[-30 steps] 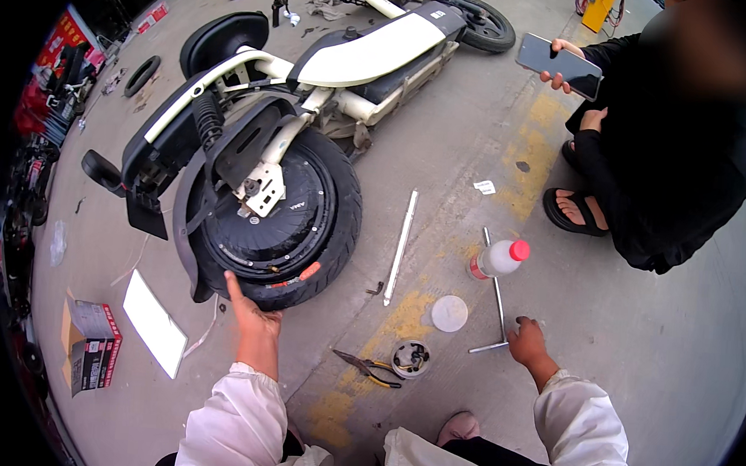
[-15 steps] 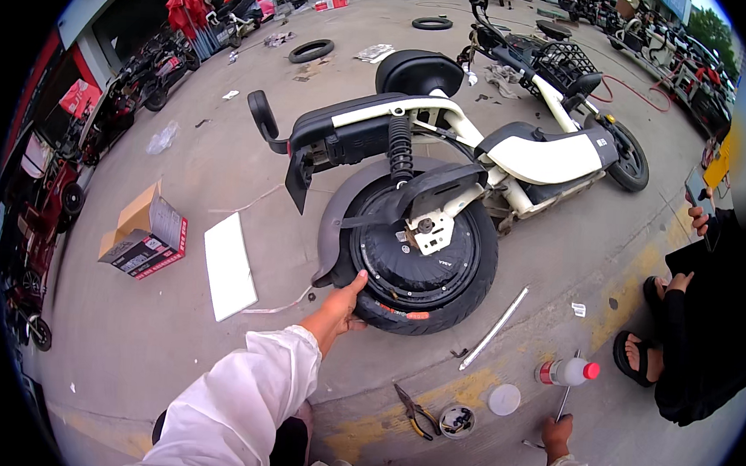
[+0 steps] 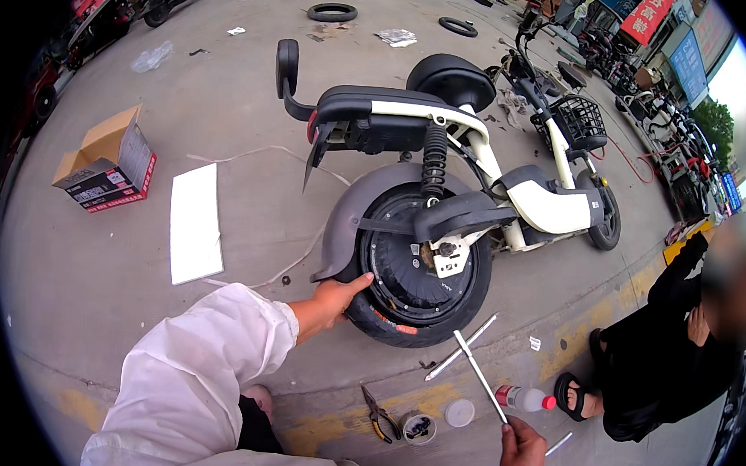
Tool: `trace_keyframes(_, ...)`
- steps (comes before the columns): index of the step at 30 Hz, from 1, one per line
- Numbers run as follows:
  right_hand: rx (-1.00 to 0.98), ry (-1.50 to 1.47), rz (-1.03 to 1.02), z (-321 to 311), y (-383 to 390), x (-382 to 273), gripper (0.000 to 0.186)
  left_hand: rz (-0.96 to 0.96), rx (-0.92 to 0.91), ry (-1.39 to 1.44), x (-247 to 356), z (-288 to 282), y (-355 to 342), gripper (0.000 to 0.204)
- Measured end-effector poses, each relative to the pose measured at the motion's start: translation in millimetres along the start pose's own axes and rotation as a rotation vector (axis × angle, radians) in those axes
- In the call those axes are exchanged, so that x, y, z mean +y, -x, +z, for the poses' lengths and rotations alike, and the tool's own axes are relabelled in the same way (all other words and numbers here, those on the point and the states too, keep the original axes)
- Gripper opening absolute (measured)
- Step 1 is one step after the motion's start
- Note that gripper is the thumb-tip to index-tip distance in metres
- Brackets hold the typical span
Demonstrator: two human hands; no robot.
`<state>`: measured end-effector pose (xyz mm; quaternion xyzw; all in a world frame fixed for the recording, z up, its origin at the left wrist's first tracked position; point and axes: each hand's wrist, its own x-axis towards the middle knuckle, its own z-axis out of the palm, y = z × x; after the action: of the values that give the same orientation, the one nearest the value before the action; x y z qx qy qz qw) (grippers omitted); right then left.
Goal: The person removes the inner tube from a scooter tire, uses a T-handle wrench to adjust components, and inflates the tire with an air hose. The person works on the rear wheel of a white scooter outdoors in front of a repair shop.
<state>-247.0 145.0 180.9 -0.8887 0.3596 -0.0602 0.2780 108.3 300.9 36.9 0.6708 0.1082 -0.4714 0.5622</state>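
Observation:
A white and black electric scooter [image 3: 554,201] lies on its side, its rear wheel [image 3: 413,270] with black hub facing up in front of me. My left hand [image 3: 339,303] grips the rear tyre [image 3: 380,326] at its near left edge, thumb on top; the other fingers are hidden behind it. In my right hand [image 3: 524,451], closed, is a slim silver tyre lever [image 3: 485,380], its flattened end pointing at the tyre but apart from it. A second silver lever [image 3: 442,368] lies on the ground behind it, and a third rod [image 3: 558,444] lies beside my right hand.
Pliers [image 3: 379,414], a tub of small parts [image 3: 418,428], a white lid [image 3: 459,413] and a red-capped bottle [image 3: 523,399] stand nearby. A white panel [image 3: 196,222] and open carton [image 3: 108,161] are left. A person in black [image 3: 647,361] crouches at right. Loose tyres [image 3: 333,12] lie beyond.
My right hand has lifted the tyre lever off the ground and swung its end toward the wheel. My left hand stays on the tyre. The view has shifted, and the person at right has lowered.

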Motion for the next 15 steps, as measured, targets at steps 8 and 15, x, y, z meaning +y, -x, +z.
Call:
trace_keyframes(8,-0.078,0.205,-0.075,60,-39,-55,0.016,0.043,-0.074,0.164,-2,-9,7,0.055)
trace_keyframes(15,-0.107,0.264,-0.028,68,-43,-73,0.018,0.055,-0.074,0.221,-2,-11,7,0.046)
